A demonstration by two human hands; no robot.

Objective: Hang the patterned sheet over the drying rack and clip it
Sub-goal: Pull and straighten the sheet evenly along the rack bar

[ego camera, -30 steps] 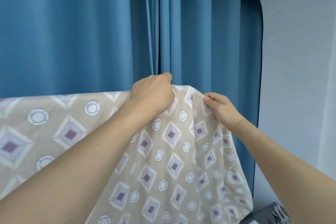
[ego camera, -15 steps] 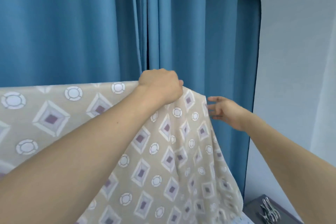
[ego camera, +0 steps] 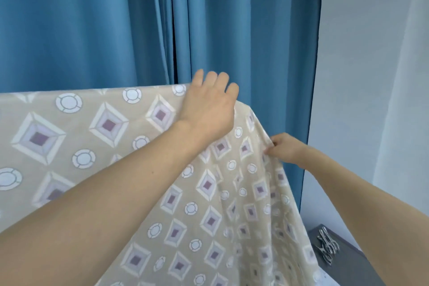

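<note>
The left hand [ego camera: 210,109] lies flat near the middle of the frame, fingers straight and slightly spread, palm pressing on the top fold of the patterned sheet [ego camera: 144,169] with the fingertips reaching past the fold toward the curtain. The right hand [ego camera: 286,148] sits lower and to the right, its fingers curled and pinching the sheet's right edge where the cloth falls away steeply. The sheet, beige with purple-centred diamonds and white rings, is draped over a straight horizontal support that it hides entirely; its top fold runs from the left edge of the frame to the left hand, and the cloth hangs down across the lower half of the picture. Both bare forearms reach in from the bottom corners. Behind the sheet hangs a blue curtain [ego camera: 92,23], filling the upper left and centre. A pale wall [ego camera: 371,53] takes the right side. In the lower right corner, a heap of metal clips [ego camera: 326,248] lies on a dark grey tabletop [ego camera: 348,269].
</note>
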